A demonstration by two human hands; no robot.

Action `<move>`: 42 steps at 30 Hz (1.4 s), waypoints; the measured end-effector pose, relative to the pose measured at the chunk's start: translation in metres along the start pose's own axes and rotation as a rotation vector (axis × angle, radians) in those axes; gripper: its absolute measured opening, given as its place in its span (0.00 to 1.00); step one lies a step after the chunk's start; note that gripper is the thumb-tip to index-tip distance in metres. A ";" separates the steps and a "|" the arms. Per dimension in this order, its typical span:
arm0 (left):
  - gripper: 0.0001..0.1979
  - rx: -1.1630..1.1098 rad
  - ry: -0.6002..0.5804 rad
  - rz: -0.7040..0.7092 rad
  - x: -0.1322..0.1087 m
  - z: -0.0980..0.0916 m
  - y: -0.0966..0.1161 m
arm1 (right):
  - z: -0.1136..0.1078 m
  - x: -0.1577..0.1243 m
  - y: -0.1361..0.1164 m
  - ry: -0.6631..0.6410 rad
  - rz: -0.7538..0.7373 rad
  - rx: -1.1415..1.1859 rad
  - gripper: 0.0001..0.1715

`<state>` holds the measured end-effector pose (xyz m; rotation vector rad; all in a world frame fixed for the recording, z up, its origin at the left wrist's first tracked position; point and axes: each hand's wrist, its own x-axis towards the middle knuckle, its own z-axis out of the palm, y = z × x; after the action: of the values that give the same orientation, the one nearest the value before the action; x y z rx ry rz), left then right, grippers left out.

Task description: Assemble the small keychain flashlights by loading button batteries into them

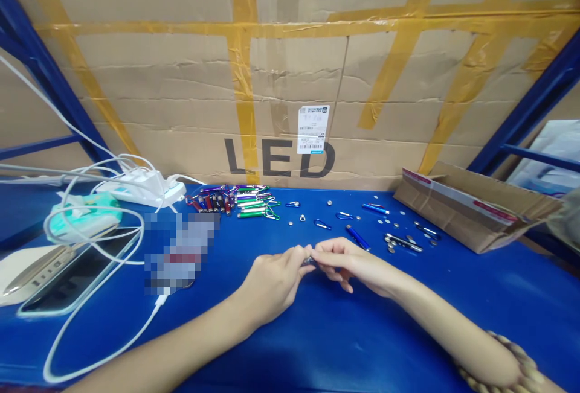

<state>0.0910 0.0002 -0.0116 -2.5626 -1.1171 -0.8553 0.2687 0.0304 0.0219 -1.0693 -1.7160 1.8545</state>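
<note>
My left hand [276, 281] and my right hand [347, 260] meet above the blue tabletop, fingertips pinched together. Between them sits a small shiny metal piece [309, 260], mostly covered by the fingers, so its kind cannot be made out. Just beyond my right hand lies a blue penlight tube [357, 238]. Farther back are blue carabiner clips [322, 224] and a small silver fitting [302, 218]. To the right, a silver-and-black tube [405, 242] lies among several button cells [390, 248]. Colourful keychain penlights [254, 206] with clips are piled at the back left.
A large taped carton [190, 97] marked LED stands behind the blue table [344, 345]. At right is an open cardboard box [453, 212]. Looping white cables [97, 357], a power strip [145, 188], a phone [77, 278] and a tissue pack [84, 218] occupy the left side.
</note>
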 end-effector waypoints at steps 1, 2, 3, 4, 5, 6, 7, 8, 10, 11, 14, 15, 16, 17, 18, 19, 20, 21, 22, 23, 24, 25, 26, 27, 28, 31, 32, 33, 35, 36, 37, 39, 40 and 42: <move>0.06 -0.015 -0.019 -0.031 0.000 0.000 0.001 | 0.001 0.000 0.000 0.008 0.000 -0.015 0.27; 0.05 -0.029 -0.041 -0.066 0.000 0.000 0.001 | 0.001 0.001 0.001 0.012 -0.001 -0.028 0.27; 0.04 -0.042 -0.070 -0.105 0.000 -0.001 0.002 | 0.002 0.001 0.001 0.014 -0.001 -0.039 0.27; 0.04 -0.059 -0.108 -0.150 0.001 -0.002 0.002 | 0.002 0.001 0.001 0.013 -0.003 -0.049 0.28; 0.04 -0.078 -0.151 -0.197 0.002 -0.003 0.002 | 0.002 0.001 0.002 0.011 -0.006 -0.058 0.28; 0.04 -0.100 -0.194 -0.244 0.003 -0.004 0.003 | 0.002 0.001 0.002 0.008 -0.010 -0.067 0.29; 0.04 -0.123 -0.231 -0.289 0.004 -0.006 0.003 | 0.002 0.002 0.002 0.009 -0.015 -0.074 0.30; 0.04 -0.148 -0.259 -0.328 0.005 -0.007 0.003 | 0.002 0.002 0.003 0.018 -0.027 -0.084 0.31; 0.04 -0.193 -0.283 -0.386 0.007 -0.009 0.003 | 0.002 0.003 0.003 0.070 -0.080 -0.131 0.31; 0.04 -0.212 -0.286 -0.406 0.008 -0.010 0.003 | 0.002 0.004 0.004 0.113 -0.119 -0.172 0.31; 0.04 -0.255 -0.292 -0.447 0.010 -0.011 0.003 | 0.001 0.005 0.004 0.264 -0.245 -0.352 0.25; 0.05 -0.265 -0.291 -0.457 0.010 -0.011 0.003 | -0.001 0.005 0.004 0.310 -0.277 -0.416 0.23; 0.06 -0.275 -0.288 -0.465 0.010 -0.011 0.003 | -0.003 0.006 0.004 0.358 -0.307 -0.475 0.21; 0.07 -0.285 -0.282 -0.471 0.010 -0.011 0.003 | -0.006 0.006 0.003 0.407 -0.337 -0.531 0.19; 0.08 -0.294 -0.274 -0.475 0.010 -0.011 0.004 | -0.009 0.006 0.003 0.458 -0.364 -0.579 0.18; 0.08 -0.303 -0.264 -0.478 0.010 -0.012 0.004 | -0.012 0.006 0.003 0.506 -0.388 -0.618 0.16; 0.09 -0.312 -0.258 -0.480 0.010 -0.012 0.004 | -0.016 0.006 0.003 0.547 -0.411 -0.649 0.15; 0.10 -0.318 -0.256 -0.485 0.010 -0.012 0.004 | -0.018 0.006 0.002 0.571 -0.436 -0.672 0.15; 0.10 -0.323 -0.257 -0.491 0.010 -0.012 0.005 | -0.020 0.006 0.002 0.573 -0.466 -0.687 0.14; 0.11 -0.327 -0.258 -0.498 0.010 -0.012 0.005 | -0.022 0.006 0.003 0.552 -0.501 -0.696 0.14; 0.12 -0.332 -0.259 -0.504 0.010 -0.011 0.006 | -0.022 0.006 0.003 0.512 -0.541 -0.701 0.14; 0.12 -0.339 -0.258 -0.509 0.010 -0.011 0.006 | -0.021 0.005 0.003 0.460 -0.582 -0.703 0.14; 0.13 -0.347 -0.257 -0.511 0.010 -0.011 0.006 | -0.020 0.005 0.004 0.404 -0.615 -0.706 0.14; 0.13 -0.356 -0.254 -0.512 0.010 -0.011 0.005 | -0.020 0.006 0.004 0.358 -0.639 -0.711 0.14; 0.13 -0.364 -0.252 -0.514 0.010 -0.011 0.005 | -0.019 0.006 0.005 0.329 -0.650 -0.721 0.14; 0.12 -0.366 -0.258 -0.547 0.012 -0.010 0.000 | -0.023 0.009 0.008 0.343 -0.596 -0.780 0.14; 0.11 -0.363 -0.261 -0.564 0.012 -0.009 -0.002 | -0.026 0.011 0.009 0.370 -0.565 -0.804 0.15; 0.11 -0.365 -0.265 -0.578 0.012 -0.009 -0.003 | -0.029 0.013 0.012 0.404 -0.537 -0.825 0.15; 0.09 -0.378 -0.280 -0.593 0.013 -0.007 -0.005 | -0.033 0.018 0.017 0.480 -0.503 -0.847 0.16; 0.09 -0.384 -0.289 -0.593 0.012 -0.007 -0.006 | -0.035 0.020 0.019 0.514 -0.490 -0.851 0.17; 0.08 -0.391 -0.298 -0.590 0.012 -0.006 -0.006 | -0.036 0.022 0.022 0.539 -0.479 -0.853 0.18; 0.08 -0.404 -0.307 -0.577 0.012 -0.006 -0.004 | -0.037 0.024 0.023 0.562 -0.458 -0.849 0.20; 0.07 -0.415 -0.303 -0.568 0.011 -0.005 -0.004 | -0.039 0.024 0.022 0.554 -0.445 -0.843 0.20; 0.07 -0.445 -0.285 -0.546 0.011 -0.004 -0.003 | -0.044 0.019 0.016 0.501 -0.416 -0.827 0.20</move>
<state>0.0927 0.0069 -0.0022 -2.8337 -1.9713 -0.9566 0.2928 0.0710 0.0034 -1.1825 -2.1793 0.5325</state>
